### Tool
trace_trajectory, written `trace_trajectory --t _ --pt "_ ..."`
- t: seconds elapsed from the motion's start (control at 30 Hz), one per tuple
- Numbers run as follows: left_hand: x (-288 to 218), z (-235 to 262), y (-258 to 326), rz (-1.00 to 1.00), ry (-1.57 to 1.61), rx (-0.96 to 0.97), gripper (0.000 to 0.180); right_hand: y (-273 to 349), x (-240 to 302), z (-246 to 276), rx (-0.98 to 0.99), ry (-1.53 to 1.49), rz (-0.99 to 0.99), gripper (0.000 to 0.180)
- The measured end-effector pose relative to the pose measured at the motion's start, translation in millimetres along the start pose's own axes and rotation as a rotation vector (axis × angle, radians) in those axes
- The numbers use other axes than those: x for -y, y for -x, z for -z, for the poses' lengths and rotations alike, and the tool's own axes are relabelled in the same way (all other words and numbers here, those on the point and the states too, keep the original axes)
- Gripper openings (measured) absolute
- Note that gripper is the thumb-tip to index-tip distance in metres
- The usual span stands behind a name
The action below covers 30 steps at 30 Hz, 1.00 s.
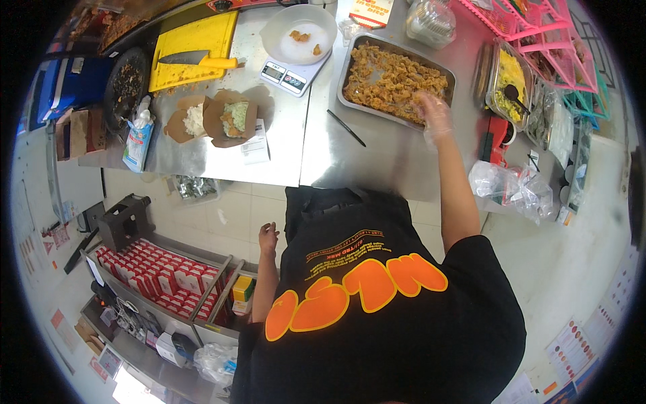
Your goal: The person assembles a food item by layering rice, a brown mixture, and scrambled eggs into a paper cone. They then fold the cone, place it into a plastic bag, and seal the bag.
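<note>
Black round pan (128, 84) first, over at 10 o'clock from the middle of the view, with a blue and white packet (136, 149) near it on its 5 o'clock side. Next, around 11, there's a yellow cutting board (210, 28) with crumbs on it and a knife (185, 58) lying across, blade toward 9, handle toward 3.

Back at 10 o'clock, two open brown cartons sit side by side on the steel tabletop (363, 158): a rice carton (176, 120), then a second carton (214, 124) with pale green stuff and some brown pieces. Left hand (268, 237) is down at 8 o'clock, off the tabletop edge and over the floor, bare and relaxed, fingers loosely bent.

Just shy of 12 is a kitchen scale (299, 79) carrying a whitish bowl (279, 42) with a few fried bits inside. A thin black stick (346, 128) lies between that and the metal tray (377, 115) at 1 o'clock, which is loaded with fried pieces (412, 87).

Right hand (434, 113), in a clear glove, is over the tray's 4 o'clock corner, fingers down at the food; can't tell if they're gripping any. Past it, at 2, sits a clear tub (494, 101) of yellow food.
</note>
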State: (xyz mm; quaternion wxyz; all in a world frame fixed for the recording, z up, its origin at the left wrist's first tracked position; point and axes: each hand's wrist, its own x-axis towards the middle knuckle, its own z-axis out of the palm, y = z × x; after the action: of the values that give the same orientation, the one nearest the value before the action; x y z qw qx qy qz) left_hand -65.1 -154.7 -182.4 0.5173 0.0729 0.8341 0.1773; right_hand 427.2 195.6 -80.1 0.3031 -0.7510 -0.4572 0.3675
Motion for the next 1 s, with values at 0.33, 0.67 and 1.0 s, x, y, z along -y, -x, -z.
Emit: trace_trajectory --t 0.33,0.67,1.0 --pt "0 -6 -4 -0.034 0.0 0.053 0.053 32 56 -1 0.219 -0.935 -0.229 0.029" --pt "-14 -6 2 -0.008 -0.04 0.04 0.049 21 93 -32 0.276 -0.54 -0.258 0.017" --pt "-42 8 12 -0.041 -0.041 0.055 0.049 -8 205 -89 0.194 -0.373 0.067 0.04"
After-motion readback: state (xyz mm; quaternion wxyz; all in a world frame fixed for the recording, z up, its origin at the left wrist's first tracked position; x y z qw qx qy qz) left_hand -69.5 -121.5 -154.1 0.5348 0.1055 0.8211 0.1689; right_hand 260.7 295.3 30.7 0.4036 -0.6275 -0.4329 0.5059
